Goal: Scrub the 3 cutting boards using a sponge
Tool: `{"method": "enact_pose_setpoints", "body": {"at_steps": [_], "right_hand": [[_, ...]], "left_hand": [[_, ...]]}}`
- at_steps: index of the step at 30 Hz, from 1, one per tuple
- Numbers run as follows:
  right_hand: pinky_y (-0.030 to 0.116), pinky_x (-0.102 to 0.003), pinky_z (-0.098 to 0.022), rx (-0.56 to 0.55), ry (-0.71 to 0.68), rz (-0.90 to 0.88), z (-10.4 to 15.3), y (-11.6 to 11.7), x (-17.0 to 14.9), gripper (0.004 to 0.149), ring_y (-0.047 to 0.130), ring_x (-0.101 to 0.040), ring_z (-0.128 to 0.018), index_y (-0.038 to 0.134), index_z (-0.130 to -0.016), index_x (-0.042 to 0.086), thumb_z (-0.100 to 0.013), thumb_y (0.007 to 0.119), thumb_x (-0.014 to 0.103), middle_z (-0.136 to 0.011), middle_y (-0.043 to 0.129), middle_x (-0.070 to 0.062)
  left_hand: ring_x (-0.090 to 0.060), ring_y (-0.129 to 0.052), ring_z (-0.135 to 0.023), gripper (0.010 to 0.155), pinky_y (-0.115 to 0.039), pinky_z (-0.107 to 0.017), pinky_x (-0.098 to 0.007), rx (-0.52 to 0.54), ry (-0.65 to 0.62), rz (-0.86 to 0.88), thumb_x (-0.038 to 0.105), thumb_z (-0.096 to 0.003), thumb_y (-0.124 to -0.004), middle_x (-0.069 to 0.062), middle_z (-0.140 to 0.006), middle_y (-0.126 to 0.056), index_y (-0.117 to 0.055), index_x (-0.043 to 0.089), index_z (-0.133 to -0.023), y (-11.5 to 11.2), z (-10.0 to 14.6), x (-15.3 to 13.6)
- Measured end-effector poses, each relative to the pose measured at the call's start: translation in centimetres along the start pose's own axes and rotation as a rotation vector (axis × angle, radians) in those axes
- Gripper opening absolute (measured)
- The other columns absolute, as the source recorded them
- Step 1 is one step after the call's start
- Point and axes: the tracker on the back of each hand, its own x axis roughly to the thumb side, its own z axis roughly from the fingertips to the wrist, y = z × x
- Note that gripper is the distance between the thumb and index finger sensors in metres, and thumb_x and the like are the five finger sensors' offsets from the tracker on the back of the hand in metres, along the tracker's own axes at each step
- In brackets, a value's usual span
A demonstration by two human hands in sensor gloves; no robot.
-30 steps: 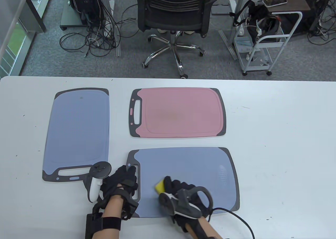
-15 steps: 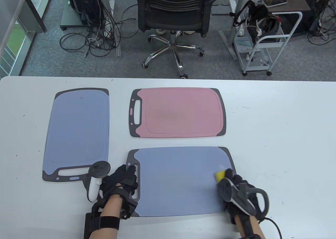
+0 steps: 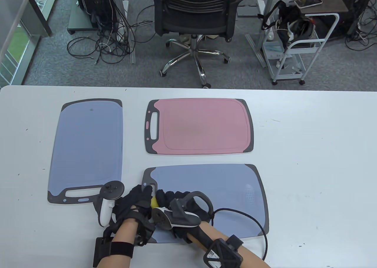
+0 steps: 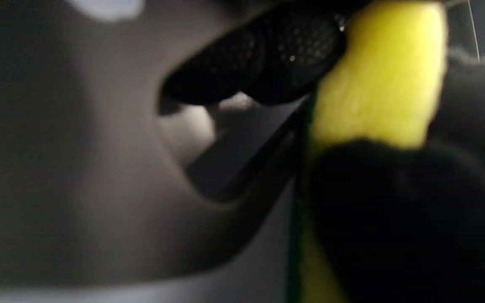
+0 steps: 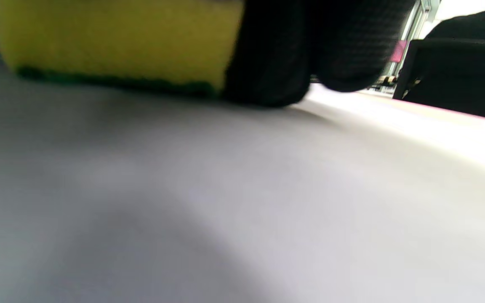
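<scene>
Sponge point(image 3: 154, 202) first: we have it in our right hand point(image 3: 176, 207), fingers curled over its top, pressed flat on the near board point(image 3: 212, 188) at the handle end, just beside our left hand point(image 3: 135, 204). In the right wrist view its yellow body rides above a thin green scouring layer that meets the board, so the rough face is down, as we want. It looks soft and light, and we judge it will squash under pressure; holding it from above with the fingers spread across the top should keep it flat instead of rolling onto an edge. Our left hand lies on the near board's handle, fingers reaching over the handle slot, and pins it to the table point(image 3: 309, 162); whether those fingers hook through the slot or merely press down we cannot tell. The board is thin, stiff plastic and likely to skate on the smooth table, so that hold at the handle matters. The pink board point(image 3: 203, 126) lies just beyond the near one, and the left board point(image 3: 87, 144) lies well to the left with its handle toward us. Neither hand touches either. Each would need the same steadying at its handle end while we scrub.
</scene>
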Motion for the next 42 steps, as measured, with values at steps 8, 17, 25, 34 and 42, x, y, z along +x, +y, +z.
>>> {"method": "enact_pose_setpoints", "body": {"at_steps": [8,17,25,34,42], "right_hand": [[0.077,-0.046,-0.05,0.088,0.605,-0.074,11.3,3.4,-17.9,0.068,0.089,-0.022,-0.055,0.06,-0.104,0.015,-0.048,0.068,0.054,-0.082,0.08,-0.011],[0.078,-0.047,-0.048,0.085,0.765,-0.096,15.2,3.6,-19.5,0.07,0.09,-0.023,-0.053,0.062,-0.102,0.008,-0.048,0.07,0.052,-0.08,0.081,-0.014],[0.078,-0.045,-0.05,0.011,0.097,-0.036,4.5,-0.5,-0.2,0.071,0.089,-0.02,-0.055,0.059,-0.104,0.013,-0.048,0.067,0.055,-0.081,0.079,-0.01],[0.078,-0.045,-0.049,0.046,0.444,0.017,10.6,1.6,-12.0,0.069,0.09,-0.02,-0.054,0.06,-0.104,0.017,-0.047,0.067,0.055,-0.081,0.08,-0.008],[0.078,-0.048,-0.046,0.053,0.741,-0.127,16.2,3.9,-20.0,0.07,0.09,-0.024,-0.051,0.063,-0.101,0.006,-0.048,0.072,0.051,-0.078,0.081,-0.015]], "left_hand": [[0.003,-0.104,-0.043,0.055,-0.098,-0.031,-0.02,0.004,0.003,-0.006,0.057,-0.0605,-0.063,0.011,-0.072,-0.09,-0.064,0.019,-0.1,-0.1,0.2,0.1],[0.003,-0.104,-0.043,0.055,-0.098,-0.031,-0.021,0.003,-0.002,-0.005,0.057,-0.0604,-0.063,0.01,-0.072,-0.09,-0.063,0.019,-0.1,-0.1,0.3,0.2],[0.002,-0.104,-0.043,0.055,-0.098,-0.031,-0.021,0.001,0.0,-0.004,0.057,-0.0605,-0.064,0.01,-0.072,-0.091,-0.064,0.018,-0.1,-0.1,0.2,0.3],[0.002,-0.105,-0.043,0.055,-0.098,-0.03,-0.021,-0.004,-0.004,-0.002,0.056,-0.0605,-0.064,0.01,-0.072,-0.091,-0.065,0.017,-0.1,-0.1,0.2,0.4],[0.003,-0.105,-0.042,0.055,-0.099,-0.03,-0.021,-0.008,-0.002,-0.012,0.057,-0.0605,-0.064,0.01,-0.071,-0.091,-0.065,0.017,-0.099,0.0,-0.2,0.7]]}}
